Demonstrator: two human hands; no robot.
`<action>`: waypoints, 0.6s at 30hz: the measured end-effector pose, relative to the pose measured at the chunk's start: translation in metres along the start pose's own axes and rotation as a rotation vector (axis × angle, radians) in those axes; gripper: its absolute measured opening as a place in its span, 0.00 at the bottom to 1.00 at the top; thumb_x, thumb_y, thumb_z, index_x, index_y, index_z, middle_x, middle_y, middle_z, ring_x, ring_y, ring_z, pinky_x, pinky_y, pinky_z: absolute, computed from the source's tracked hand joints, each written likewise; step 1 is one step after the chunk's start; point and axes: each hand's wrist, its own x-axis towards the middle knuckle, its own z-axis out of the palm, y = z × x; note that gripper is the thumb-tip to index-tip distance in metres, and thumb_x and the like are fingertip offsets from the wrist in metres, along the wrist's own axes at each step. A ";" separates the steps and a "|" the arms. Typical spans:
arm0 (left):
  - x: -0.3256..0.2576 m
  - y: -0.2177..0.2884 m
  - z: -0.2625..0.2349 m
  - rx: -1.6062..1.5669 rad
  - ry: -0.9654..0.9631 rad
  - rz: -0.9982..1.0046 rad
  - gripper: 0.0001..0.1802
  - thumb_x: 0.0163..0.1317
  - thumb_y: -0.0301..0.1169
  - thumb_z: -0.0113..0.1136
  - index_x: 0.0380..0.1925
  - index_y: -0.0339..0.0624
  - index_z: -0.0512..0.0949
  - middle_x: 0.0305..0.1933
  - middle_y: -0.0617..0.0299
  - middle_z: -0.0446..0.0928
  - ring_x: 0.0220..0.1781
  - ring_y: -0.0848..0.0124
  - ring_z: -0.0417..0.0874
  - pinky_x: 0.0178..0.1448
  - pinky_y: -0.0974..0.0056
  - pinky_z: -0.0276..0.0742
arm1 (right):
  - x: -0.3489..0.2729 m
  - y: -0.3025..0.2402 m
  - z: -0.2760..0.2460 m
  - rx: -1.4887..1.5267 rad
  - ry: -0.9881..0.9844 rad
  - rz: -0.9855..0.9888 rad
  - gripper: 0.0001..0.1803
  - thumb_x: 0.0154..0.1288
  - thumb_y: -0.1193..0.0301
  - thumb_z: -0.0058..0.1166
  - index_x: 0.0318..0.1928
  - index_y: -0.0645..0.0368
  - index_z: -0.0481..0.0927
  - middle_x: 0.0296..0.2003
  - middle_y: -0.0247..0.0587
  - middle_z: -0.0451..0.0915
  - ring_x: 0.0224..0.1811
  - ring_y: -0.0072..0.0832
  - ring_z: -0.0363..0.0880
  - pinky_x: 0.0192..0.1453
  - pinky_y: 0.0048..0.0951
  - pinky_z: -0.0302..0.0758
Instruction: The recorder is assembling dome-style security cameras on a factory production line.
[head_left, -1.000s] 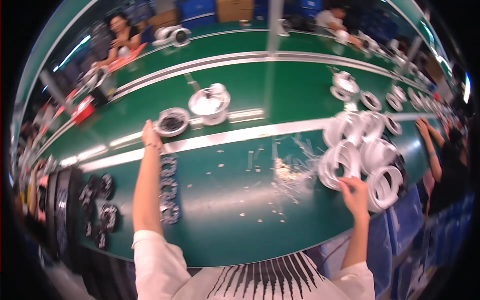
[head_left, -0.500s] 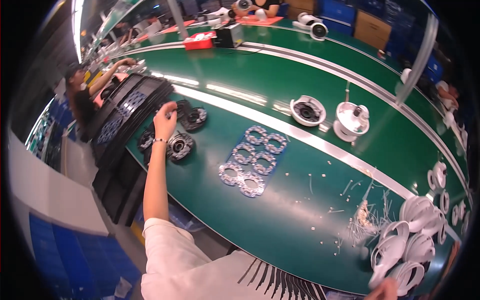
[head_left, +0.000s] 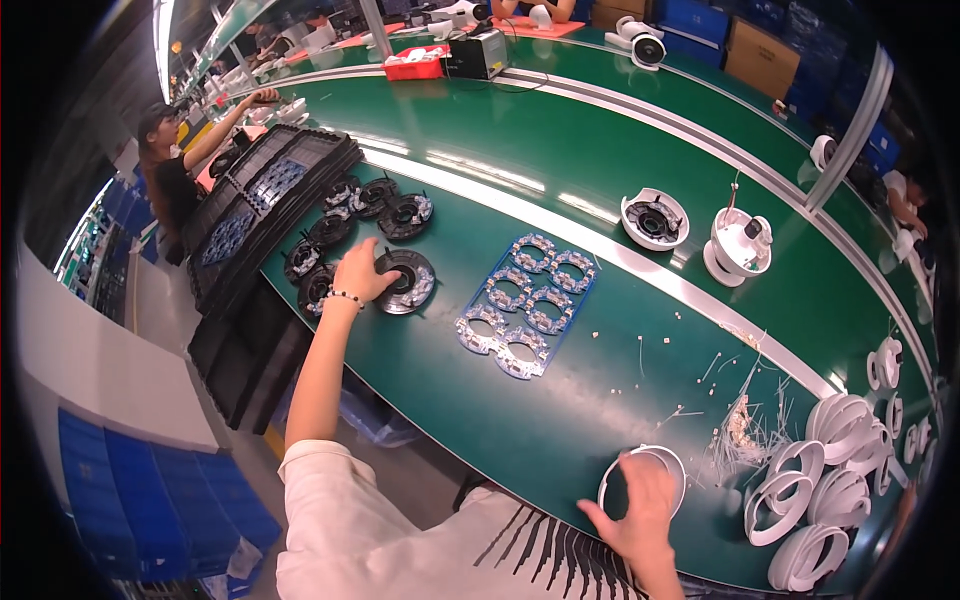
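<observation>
My left hand is at the left of the table, its thumb and fingers closed on the left edge of a round black part with a hole in its middle. Several similar black parts lie around and beyond it. Near the front edge, my right hand reaches over a white plastic ring. The fingers are spread over the ring, and the thumb sticks out past its left side. The hand hides part of the ring.
A blue panel of ring-shaped circuit boards lies mid-table. At right are loose white wires and a pile of white rings. Two white housings stand beyond a metal rail. Stacked black trays and a co-worker are left.
The black part by my left hand has moved right, away from the others. My right hand has come left from the pile, and a white ring now lies under it. The view has shifted slightly.
</observation>
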 end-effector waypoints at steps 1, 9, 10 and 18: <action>-0.002 -0.002 -0.002 -0.007 0.053 0.015 0.34 0.36 0.39 0.70 0.44 0.36 0.71 0.32 0.51 0.77 0.36 0.57 0.78 0.42 0.61 0.74 | 0.009 -0.009 -0.018 -0.107 -0.132 0.067 0.48 0.30 0.58 0.70 0.54 0.64 0.63 0.54 0.51 0.62 0.58 0.50 0.57 0.58 0.50 0.52; -0.008 0.025 -0.021 -0.416 0.054 -0.095 0.18 0.43 0.33 0.64 0.34 0.34 0.75 0.35 0.49 0.78 0.38 0.59 0.79 0.44 0.62 0.73 | 0.005 0.026 -0.037 -0.130 -0.488 0.067 0.67 0.17 0.53 0.73 0.61 0.64 0.52 0.63 0.57 0.46 0.65 0.55 0.43 0.65 0.52 0.44; -0.009 0.035 -0.024 -0.505 0.106 -0.095 0.17 0.44 0.32 0.63 0.33 0.34 0.75 0.34 0.49 0.78 0.38 0.61 0.79 0.43 0.63 0.73 | 0.003 0.029 -0.036 -0.073 -0.424 0.044 0.67 0.17 0.53 0.73 0.62 0.65 0.51 0.62 0.56 0.48 0.64 0.54 0.47 0.65 0.49 0.47; -0.072 0.214 -0.024 -1.498 -0.182 0.181 0.12 0.56 0.20 0.53 0.40 0.35 0.65 0.39 0.60 0.73 0.42 0.77 0.73 0.45 0.73 0.71 | 0.043 0.030 -0.034 0.682 0.422 0.072 0.64 0.26 0.59 0.74 0.63 0.69 0.47 0.61 0.52 0.54 0.62 0.37 0.56 0.64 0.35 0.54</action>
